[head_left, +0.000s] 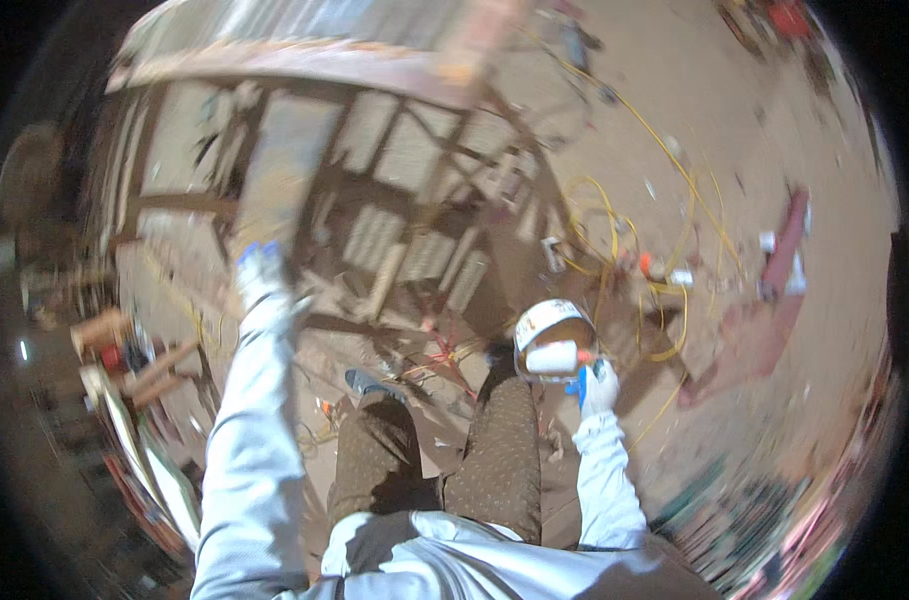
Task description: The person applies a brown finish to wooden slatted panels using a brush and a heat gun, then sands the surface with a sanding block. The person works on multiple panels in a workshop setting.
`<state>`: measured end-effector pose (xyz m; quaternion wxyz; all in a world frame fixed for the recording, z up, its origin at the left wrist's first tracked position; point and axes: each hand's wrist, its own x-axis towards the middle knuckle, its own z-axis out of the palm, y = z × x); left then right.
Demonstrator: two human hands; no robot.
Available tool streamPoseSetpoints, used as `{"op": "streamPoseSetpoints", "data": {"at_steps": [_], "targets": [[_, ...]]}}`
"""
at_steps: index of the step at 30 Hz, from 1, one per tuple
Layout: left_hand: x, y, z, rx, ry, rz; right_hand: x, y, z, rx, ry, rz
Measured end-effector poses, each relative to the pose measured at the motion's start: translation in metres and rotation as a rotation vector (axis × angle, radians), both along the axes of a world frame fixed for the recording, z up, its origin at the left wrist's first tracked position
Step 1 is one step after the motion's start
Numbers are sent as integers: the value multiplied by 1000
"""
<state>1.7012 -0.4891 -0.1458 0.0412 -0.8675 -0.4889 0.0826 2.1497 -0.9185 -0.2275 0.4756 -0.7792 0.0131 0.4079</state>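
My left hand, in a pale glove with blue fingertips, reaches forward with its fingers stretched and thumb apart. It is at the near end of a worn wooden board; blur hides whether it touches it. At the right, my gloved right hand is closed at the rim of a white round bucket, held in front of my right knee. Inside or across the bucket's mouth lies a white cylinder with an orange end close to my fingers. Its exact kind is unclear.
A wooden frame table with a corrugated top stands ahead, with wood pieces beneath. Yellow cable loops over the sandy ground. Dark red cloth lies right. Timber is piled left, a slatted stack lower right.
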Motion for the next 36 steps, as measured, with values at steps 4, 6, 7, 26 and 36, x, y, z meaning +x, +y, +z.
{"op": "streamPoseSetpoints", "data": {"at_steps": [4, 6, 7, 26, 36], "targets": [[47, -15, 77, -237, -154, 178, -85, 64, 134, -41, -33, 323], [25, -22, 96, -467, -240, 173, -142, 101, 197, -69, -55, 479], [3, -39, 113, -626, -471, 171, -172, 116, 218, -28, -39, 519], [-552, -124, 281, -327, -2383, 1268, -796, 447, 415, 620, -334, 1611], [-717, 164, 244, -115, -2719, 1392, -1047, 732, 435, 954, -1186, 1870]]}}
